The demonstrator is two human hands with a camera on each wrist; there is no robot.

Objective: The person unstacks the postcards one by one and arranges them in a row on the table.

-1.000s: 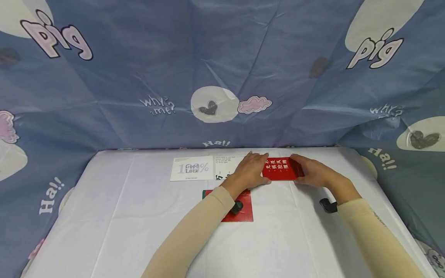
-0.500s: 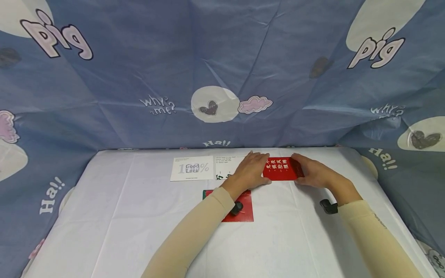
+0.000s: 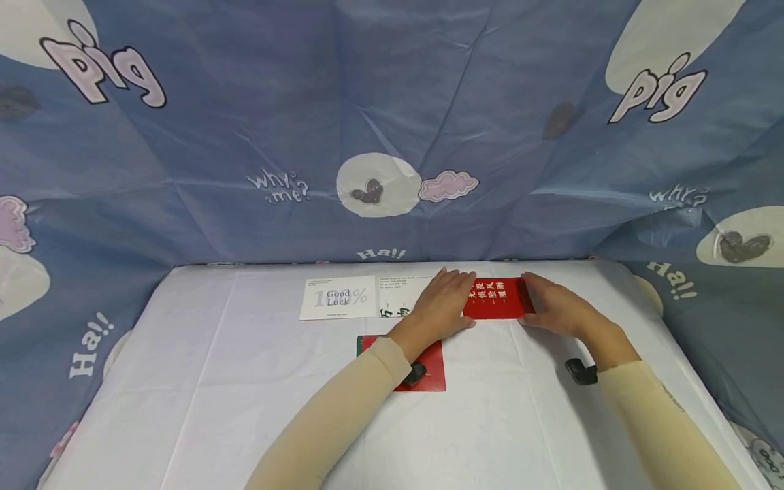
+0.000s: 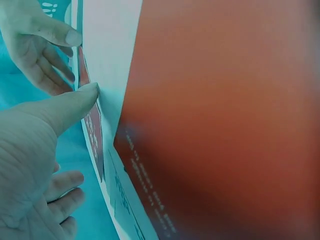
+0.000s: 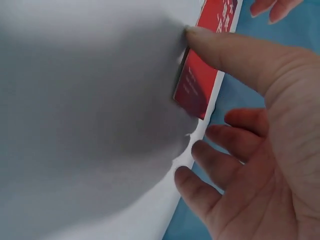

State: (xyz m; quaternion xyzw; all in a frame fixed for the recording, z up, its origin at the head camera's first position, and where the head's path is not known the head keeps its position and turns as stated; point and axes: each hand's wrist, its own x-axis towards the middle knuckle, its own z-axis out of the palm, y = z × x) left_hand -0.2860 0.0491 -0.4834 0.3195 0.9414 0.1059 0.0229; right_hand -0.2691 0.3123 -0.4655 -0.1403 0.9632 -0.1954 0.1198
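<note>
A red card [image 3: 495,299] printed with white Chinese characters lies flat near the back edge of the table. My left hand [image 3: 436,303] is at its left end, covering part of it; in the left wrist view the thumb [image 4: 75,102] rests at its near edge, other fingers relaxed. My right hand [image 3: 566,309] is at the right end, thumb [image 5: 225,47] touching the near edge, fingers loosely spread. Left of it, partly under my left hand, lies a white card [image 3: 395,289] with green characters. Beyond that is a white "Good Luck" card [image 3: 338,297].
Nearer me, another red card [image 3: 431,376] with a green left edge lies partly beneath my left forearm; it looms large in the left wrist view. A white cloth [image 3: 245,408] covers the table. A blue patterned sheet [image 3: 245,122] hangs behind and at both sides.
My right hand has shifted slightly right, uncovering more of the red card's right end. My left hand and the cards stay nearly in place.
</note>
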